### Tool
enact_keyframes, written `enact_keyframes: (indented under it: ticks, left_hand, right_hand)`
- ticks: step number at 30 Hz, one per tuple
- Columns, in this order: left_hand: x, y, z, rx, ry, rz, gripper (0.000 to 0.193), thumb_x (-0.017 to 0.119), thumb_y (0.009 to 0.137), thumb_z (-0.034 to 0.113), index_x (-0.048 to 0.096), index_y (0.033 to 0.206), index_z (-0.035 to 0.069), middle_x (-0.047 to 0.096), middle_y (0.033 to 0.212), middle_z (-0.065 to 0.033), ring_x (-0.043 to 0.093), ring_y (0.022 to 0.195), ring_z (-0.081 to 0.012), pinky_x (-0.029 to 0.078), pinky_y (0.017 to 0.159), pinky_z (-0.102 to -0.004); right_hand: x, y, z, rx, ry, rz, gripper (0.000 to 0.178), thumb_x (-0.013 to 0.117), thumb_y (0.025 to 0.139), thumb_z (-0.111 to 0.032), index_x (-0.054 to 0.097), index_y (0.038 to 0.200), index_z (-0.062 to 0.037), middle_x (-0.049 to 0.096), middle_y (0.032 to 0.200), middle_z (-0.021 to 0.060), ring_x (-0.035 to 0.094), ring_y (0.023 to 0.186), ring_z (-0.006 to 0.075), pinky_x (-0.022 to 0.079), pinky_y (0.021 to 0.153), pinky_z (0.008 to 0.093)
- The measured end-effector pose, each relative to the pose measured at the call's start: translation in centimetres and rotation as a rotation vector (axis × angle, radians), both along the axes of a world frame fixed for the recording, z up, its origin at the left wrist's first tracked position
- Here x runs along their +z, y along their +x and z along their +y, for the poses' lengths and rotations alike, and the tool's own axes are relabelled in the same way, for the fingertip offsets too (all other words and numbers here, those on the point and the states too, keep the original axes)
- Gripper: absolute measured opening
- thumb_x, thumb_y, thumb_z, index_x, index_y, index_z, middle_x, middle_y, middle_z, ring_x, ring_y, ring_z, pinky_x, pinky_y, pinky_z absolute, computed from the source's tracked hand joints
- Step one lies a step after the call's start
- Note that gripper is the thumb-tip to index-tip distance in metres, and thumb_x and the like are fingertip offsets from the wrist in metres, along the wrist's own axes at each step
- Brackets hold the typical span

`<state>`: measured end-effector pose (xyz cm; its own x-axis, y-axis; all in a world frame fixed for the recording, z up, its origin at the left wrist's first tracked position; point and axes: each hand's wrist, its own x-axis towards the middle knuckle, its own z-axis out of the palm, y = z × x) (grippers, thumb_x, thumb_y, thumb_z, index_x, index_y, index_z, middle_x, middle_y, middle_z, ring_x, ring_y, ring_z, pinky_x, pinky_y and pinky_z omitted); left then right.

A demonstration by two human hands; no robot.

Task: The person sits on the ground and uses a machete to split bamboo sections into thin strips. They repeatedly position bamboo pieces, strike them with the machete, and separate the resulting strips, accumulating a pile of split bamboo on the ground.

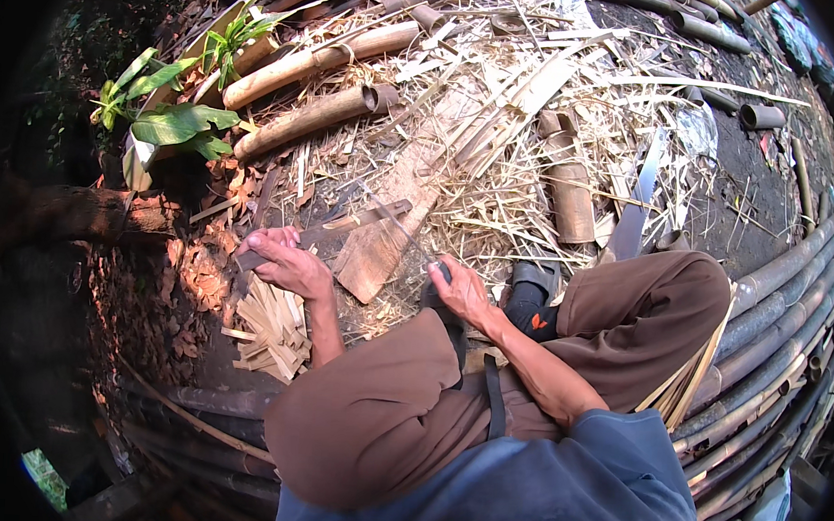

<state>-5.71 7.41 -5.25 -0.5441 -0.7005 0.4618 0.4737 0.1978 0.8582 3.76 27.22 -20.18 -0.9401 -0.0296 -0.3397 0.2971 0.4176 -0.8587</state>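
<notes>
My left hand point(293, 264) is closed around one end of a brown split bamboo strip point(348, 223), which slants up to the right. In my right hand point(463, 290), beside my knee, is a knife with a dark handle; its thin blade point(404, 231) points up and left and crosses the strip near the far end. Whether the edge cuts into the bamboo I cannot tell. Below both tools lies a flat wooden board point(374, 258). A pile of short split bamboo pieces point(274, 333) sits just under my left wrist.
Pale shavings point(487, 203) cover the ground ahead. A handsaw blade point(645, 193) stands by my right knee, near a cut bamboo tube point(571, 198). Bamboo poles point(324, 59) lie at the far left, and stacked poles point(787, 293) line the right. A trunk point(105, 213) is on the left.
</notes>
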Motion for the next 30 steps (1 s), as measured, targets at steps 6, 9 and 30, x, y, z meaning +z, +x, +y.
enact_keyframes:
  ticks: [6, 9, 30]
  left_hand:
    - [-0.7, 0.7, -1.5, 0.023, -0.010, 0.013, 0.028, 0.045, 0.106, 0.032, 0.036, 0.092, 0.010, 0.032, 0.063, 0.0035, 0.033, 0.057, -0.0088, 0.032, 0.055, -0.0262]
    - [-0.7, 0.3, -1.2, -0.004, -0.002, 0.021, 0.030, 0.045, 0.106, 0.032, 0.034, 0.089, 0.011, 0.031, 0.062, 0.0040, 0.032, 0.055, -0.0084, 0.032, 0.054, -0.0256]
    - [-1.1, 1.3, -2.1, -0.034, -0.016, 0.025, 0.028, 0.042, 0.107, 0.030, 0.033, 0.090, 0.009, 0.032, 0.063, 0.0027, 0.032, 0.056, -0.0081, 0.034, 0.056, -0.0259]
  right_hand:
    - [6.2, -0.6, 0.1, 0.109, -0.074, 0.050, 0.040, 0.050, 0.098, -0.043, 0.056, 0.109, -0.0045, 0.063, 0.073, 0.0268, 0.063, 0.074, 0.0478, 0.047, 0.066, 0.0541]
    - [2.9, -0.1, 1.0, 0.061, -0.010, 0.101, 0.039, 0.051, 0.098, -0.042, 0.058, 0.108, -0.0055, 0.063, 0.073, 0.0259, 0.064, 0.077, 0.0482, 0.049, 0.069, 0.0528]
    - [3.4, 0.3, 1.1, 0.122, 0.055, -0.039, 0.044, 0.050, 0.097, -0.047, 0.058, 0.110, -0.0052, 0.065, 0.079, 0.0292, 0.063, 0.084, 0.0516, 0.049, 0.075, 0.0560]
